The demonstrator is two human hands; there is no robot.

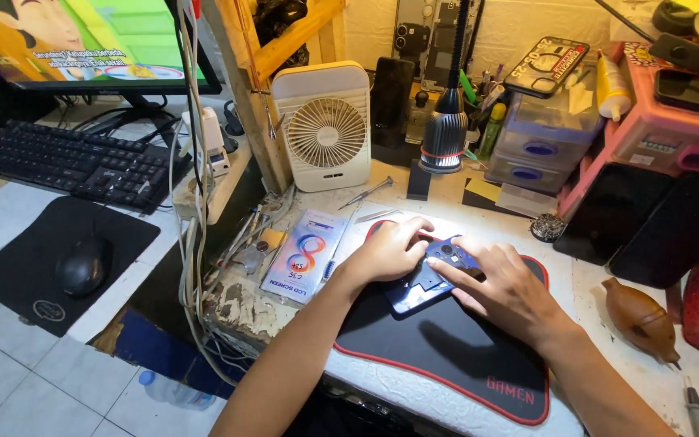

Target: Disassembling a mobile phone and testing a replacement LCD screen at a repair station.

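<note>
Working on an opened blue phone (429,277) lying at the far edge of the black red-trimmed mat (446,356), near the workbench's middle. Keeping the phone flat and pressing lightly, judging by the exposed internals. Left hand (390,249) curling over the phone's upper end, fingertips bearing down. Right hand (505,290) lying palm-down, index finger extended onto the casing; neither hand closing around it.
</note>
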